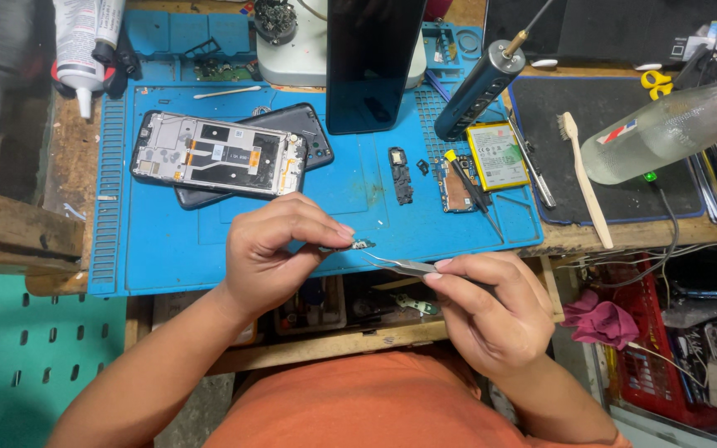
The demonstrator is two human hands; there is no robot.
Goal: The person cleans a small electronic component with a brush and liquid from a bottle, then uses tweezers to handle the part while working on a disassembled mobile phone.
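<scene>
— What's pinched in the left hand (271,249)?

— A tiny dark circuit part with glints of metal (358,245), flat and irregular, held between thumb and forefinger just over the near edge of the ribbed blue rubber work mat (159,249). The fingers are closed tightly on its left end.

— And the right hand (495,311)?

— Curled shut around slim silver metal tweezers (400,265), their fine tips reaching up and left to just beneath the part; I cannot tell if they touch.

— Which way does the part lie?

— Its long axis runs roughly left to right, the free end pointing right.

— What lies behind?

— An opened phone frame, grey metal with exposed boards (217,155), resting across a dark glossy back cover (313,133), well apart from the hands.
</scene>
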